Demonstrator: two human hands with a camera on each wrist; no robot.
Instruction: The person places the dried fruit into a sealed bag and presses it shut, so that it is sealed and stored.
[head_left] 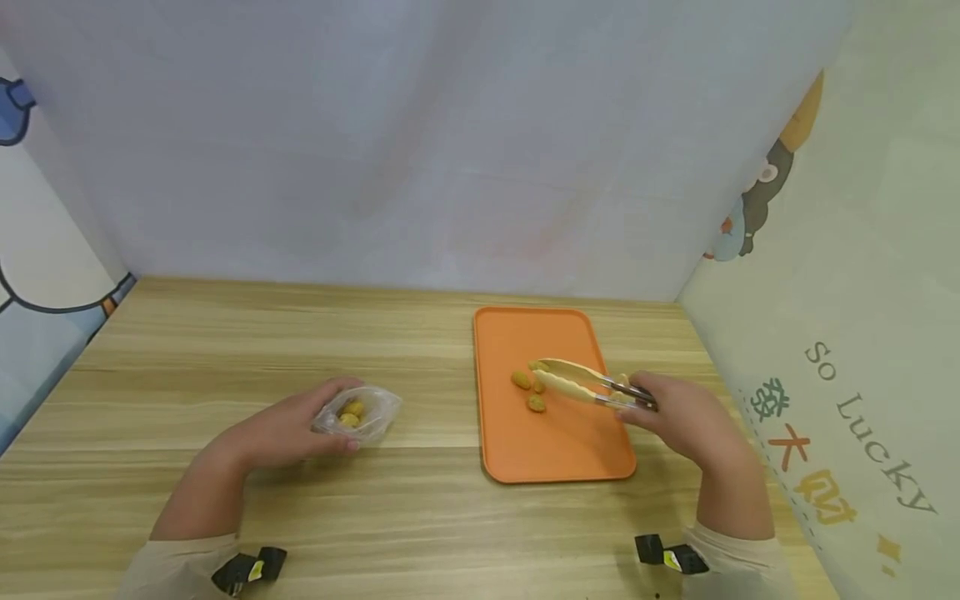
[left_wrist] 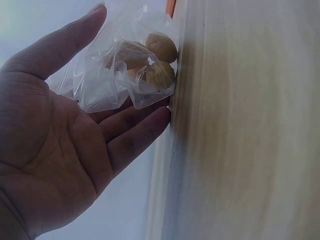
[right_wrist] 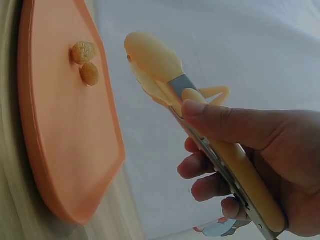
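Note:
My left hand [head_left: 281, 429] holds a clear plastic bag [head_left: 381, 410] just above the table, thumb on one side and fingers on the other. Inside the bag lie several small golden-brown round food pieces [left_wrist: 161, 47]. In my right hand [head_left: 686, 418] is a pair of food tongs [right_wrist: 152, 54] with cream-coloured heads and metal arms, gripped along the handles. Their heads hang above an orange tray [head_left: 555, 454], slightly apart, and the right wrist view shows nothing between them. Several more golden-brown pieces [head_left: 536, 403] lie on the tray near its middle.
A wood-grain table [head_left: 420, 517] extends under both hands, with the bag left of the tray. Behind stands a pale cloth backdrop [head_left: 420, 167]. At the right, a printed cloth wall [head_left: 862, 350] rises close to the right hand.

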